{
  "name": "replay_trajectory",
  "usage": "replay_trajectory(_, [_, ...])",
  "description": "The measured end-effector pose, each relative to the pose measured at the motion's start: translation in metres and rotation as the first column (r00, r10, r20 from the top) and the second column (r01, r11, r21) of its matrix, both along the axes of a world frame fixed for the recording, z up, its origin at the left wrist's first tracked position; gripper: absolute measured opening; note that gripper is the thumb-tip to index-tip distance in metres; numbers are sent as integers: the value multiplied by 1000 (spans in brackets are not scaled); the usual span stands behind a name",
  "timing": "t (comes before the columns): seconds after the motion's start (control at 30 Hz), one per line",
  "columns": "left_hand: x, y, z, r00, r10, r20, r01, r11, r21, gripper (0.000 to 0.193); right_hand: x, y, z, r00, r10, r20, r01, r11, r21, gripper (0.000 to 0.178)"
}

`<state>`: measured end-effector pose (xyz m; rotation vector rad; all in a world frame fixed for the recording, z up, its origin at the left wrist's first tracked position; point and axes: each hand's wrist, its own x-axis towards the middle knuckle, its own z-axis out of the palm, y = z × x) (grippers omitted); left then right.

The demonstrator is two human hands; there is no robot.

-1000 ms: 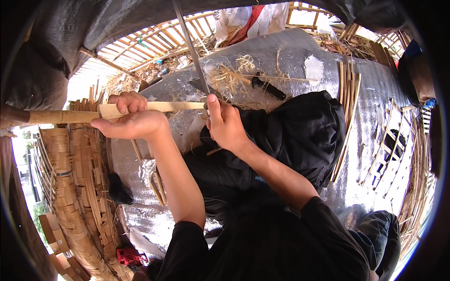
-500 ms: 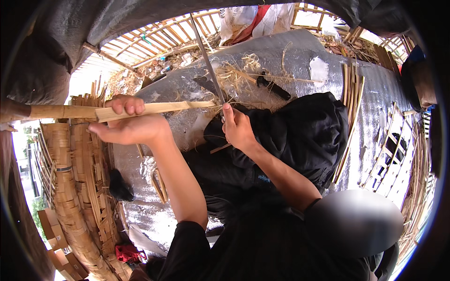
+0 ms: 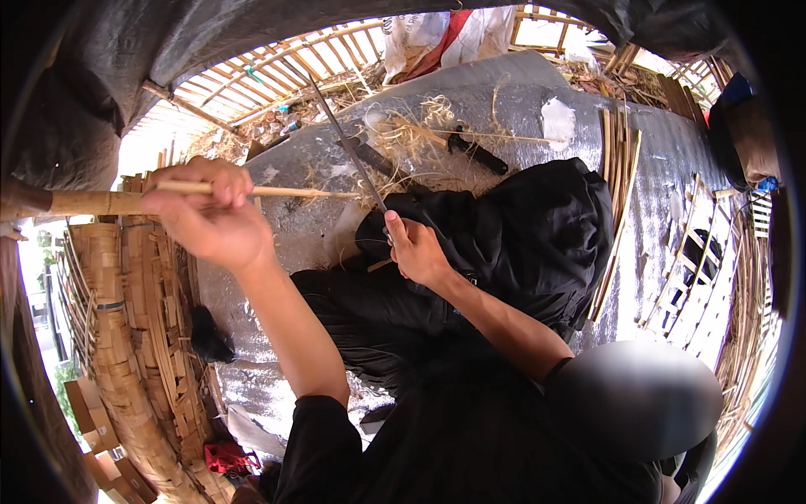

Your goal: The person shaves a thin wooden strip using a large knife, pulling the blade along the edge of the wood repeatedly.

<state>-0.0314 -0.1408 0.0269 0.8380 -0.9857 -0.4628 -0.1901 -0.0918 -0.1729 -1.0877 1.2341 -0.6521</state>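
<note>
Head view: left hand point(image 3: 210, 220) raised, gripping bamboo strip point(image 3: 285, 192)

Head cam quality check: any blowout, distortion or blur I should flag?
Head view: daylight blows out the left edge beyond the woven bamboo strips; fisheye bends the slat frame and leaves dark corners; a blurred patch sits lower right; left hand, right hand and the knife blade are sharp.

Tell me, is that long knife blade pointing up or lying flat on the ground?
Pointing up at a slant. The right hand grips the knife low, its blade rising past the bamboo strip held level by the left hand.
</note>
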Motion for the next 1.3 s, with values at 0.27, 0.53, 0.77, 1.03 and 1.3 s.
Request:
replay_trajectory(0.27, [6,1,9,988,-80,-132,95,989,111,63,3,-9,-4,995,52,-82,-63,988,-139,69])
replay_trajectory(0.53, [18,7,-16,939,-332,-92,334,943,-4,66,23,-32,71,981,192,13,-182,947,-263,66])
replay_trajectory(0.77, [14,-3,-19,940,-306,-147,301,952,-60,61,45,-23,41,980,97,174,-29,934,-357,60])
replay_trajectory(1.03, [37,0,-23,927,-314,-206,316,949,-22,60,34,-58,94,989,81,125,-25,919,-394,58])
replay_trajectory(1.3, [43,-1,-25,925,-289,-247,285,957,-50,57,29,-25,5,962,122,-244,-176,961,-213,66])
